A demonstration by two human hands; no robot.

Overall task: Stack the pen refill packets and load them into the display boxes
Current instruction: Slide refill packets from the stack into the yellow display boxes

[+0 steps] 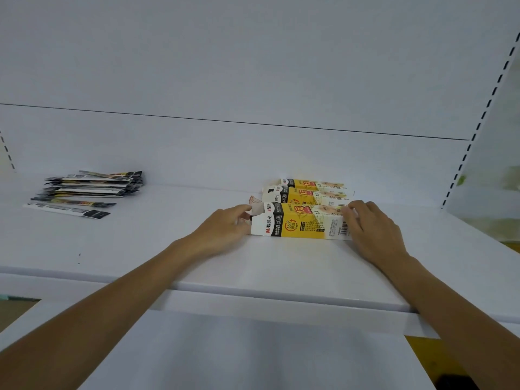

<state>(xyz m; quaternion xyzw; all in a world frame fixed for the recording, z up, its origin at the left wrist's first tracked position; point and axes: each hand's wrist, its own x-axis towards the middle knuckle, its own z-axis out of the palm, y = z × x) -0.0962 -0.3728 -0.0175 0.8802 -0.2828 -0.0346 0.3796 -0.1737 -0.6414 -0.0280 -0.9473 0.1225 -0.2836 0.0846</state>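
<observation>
While the nearest display box [301, 225] lies on its side on the white shelf [168, 254], the left hand [225, 230] closes its grip on the open flap end. The right hand [371, 230] curls its grip over the other end. Two more boxes [306, 196] lie just behind, and the refill packets [92, 187] sit piled well to the left.

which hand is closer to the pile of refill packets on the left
Left. The left hand holds the front display box at its flap end, the side facing the packet pile; the right hand grips its opposite end.
</observation>
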